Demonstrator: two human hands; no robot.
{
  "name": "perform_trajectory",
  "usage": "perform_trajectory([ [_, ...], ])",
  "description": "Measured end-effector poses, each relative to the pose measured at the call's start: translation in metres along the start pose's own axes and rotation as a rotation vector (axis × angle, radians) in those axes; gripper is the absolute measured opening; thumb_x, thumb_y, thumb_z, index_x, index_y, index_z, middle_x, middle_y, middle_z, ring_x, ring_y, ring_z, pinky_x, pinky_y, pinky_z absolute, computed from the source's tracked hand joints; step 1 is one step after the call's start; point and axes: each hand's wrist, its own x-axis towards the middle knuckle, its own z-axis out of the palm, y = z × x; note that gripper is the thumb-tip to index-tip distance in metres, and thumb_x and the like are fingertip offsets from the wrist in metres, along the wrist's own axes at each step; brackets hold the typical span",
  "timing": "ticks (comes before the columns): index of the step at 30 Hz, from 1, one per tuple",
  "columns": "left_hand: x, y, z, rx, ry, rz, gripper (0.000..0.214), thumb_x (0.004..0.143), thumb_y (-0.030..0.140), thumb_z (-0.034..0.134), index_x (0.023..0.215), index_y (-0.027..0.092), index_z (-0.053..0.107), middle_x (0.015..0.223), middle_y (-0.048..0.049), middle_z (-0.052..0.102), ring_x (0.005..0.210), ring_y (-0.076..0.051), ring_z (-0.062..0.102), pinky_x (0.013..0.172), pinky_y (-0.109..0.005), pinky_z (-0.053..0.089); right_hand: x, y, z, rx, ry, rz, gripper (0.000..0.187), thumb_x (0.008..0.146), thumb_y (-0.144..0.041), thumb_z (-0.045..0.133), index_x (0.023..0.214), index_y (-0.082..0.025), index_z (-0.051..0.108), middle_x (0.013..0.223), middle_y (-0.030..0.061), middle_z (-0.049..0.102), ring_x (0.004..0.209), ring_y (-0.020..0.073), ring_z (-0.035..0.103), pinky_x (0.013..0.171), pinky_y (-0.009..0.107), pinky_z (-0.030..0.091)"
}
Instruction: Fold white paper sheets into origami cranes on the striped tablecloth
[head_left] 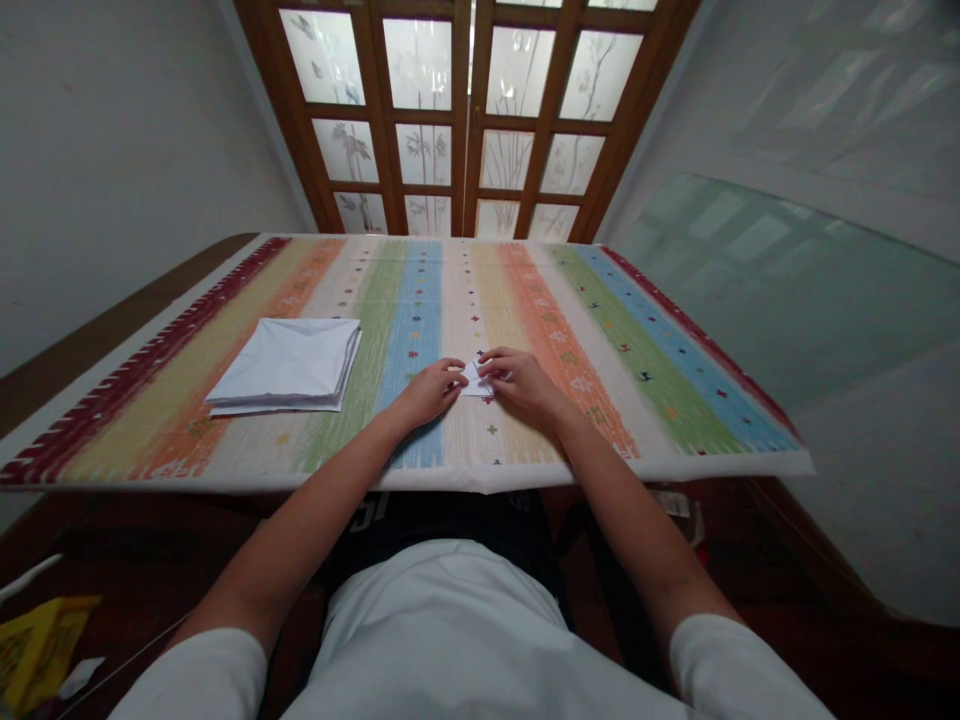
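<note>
A small folded piece of white paper (475,384) lies on the striped tablecloth in front of me, between my two hands. My left hand (433,391) pinches its left edge with thumb and fingers. From the other side, my right hand (523,381) has its fingers closed on the paper's upper right part, where a flap or crease shows. Fingers cover parts of the paper, so its full shape is hidden. To the left, apart from both hands, sits a stack of white paper sheets (289,360).
The tablecloth (360,400) has coloured stripes and hangs over the table's near edge. A wood-framed glass door (465,120) stands beyond the far edge. Against the right wall leans a greenish glass panel (787,270). On the floor at lower left is a yellow bag-like item (45,645).
</note>
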Motion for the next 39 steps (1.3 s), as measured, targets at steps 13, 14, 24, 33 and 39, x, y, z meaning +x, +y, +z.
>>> perform_trajectory([
  [13,-0.003,0.011,-0.014,0.089,-0.076,-0.037,0.012,0.095,0.021,0.07,0.095,0.015,0.08,0.107,-0.0117,0.074,0.088,-0.021,0.069,0.09,-0.036,0.057,-0.004,0.003,-0.013,-0.037,-0.221,0.1,0.008,0.086,-0.028,0.083,0.082,-0.021,0.085,0.121,0.0134,0.084,0.095,0.0229,0.078,0.089,0.035,0.061],
  [14,-0.003,0.011,-0.014,0.094,-0.078,-0.041,0.013,0.096,0.021,0.07,0.094,0.015,0.081,0.107,-0.0121,0.075,0.089,-0.021,0.069,0.09,-0.036,0.057,-0.004,0.003,-0.012,-0.048,-0.215,0.092,0.009,0.088,-0.027,0.081,0.084,-0.021,0.086,0.119,0.0131,0.085,0.096,0.0232,0.078,0.089,0.035,0.061],
  [24,0.001,0.015,-0.012,0.134,-0.033,-0.106,0.016,0.099,0.018,0.067,0.097,0.014,0.083,0.1,-0.0115,0.074,0.086,-0.021,0.068,0.09,-0.036,0.057,0.002,0.017,0.005,-0.159,-0.064,0.067,0.025,0.092,-0.015,0.071,0.115,-0.019,0.08,0.108,0.0118,0.081,0.087,0.0222,0.075,0.084,0.036,0.063],
  [33,0.004,0.012,-0.007,0.159,-0.016,-0.115,0.013,0.096,0.015,0.068,0.091,0.015,0.081,0.107,-0.0125,0.076,0.092,-0.022,0.071,0.094,-0.038,0.059,0.01,0.023,0.007,-0.405,-0.192,-0.121,0.029,0.095,-0.009,0.067,0.117,-0.019,0.084,0.138,0.0176,0.077,0.125,0.0299,0.069,0.115,0.052,0.051],
  [39,0.004,0.011,-0.006,0.15,-0.012,-0.094,0.015,0.096,0.014,0.068,0.091,0.016,0.082,0.11,-0.0133,0.079,0.098,-0.023,0.073,0.1,-0.04,0.06,0.008,0.02,0.005,-0.344,-0.163,-0.091,0.026,0.096,-0.012,0.065,0.112,-0.019,0.085,0.137,0.0165,0.074,0.114,0.0253,0.072,0.101,0.04,0.058],
])
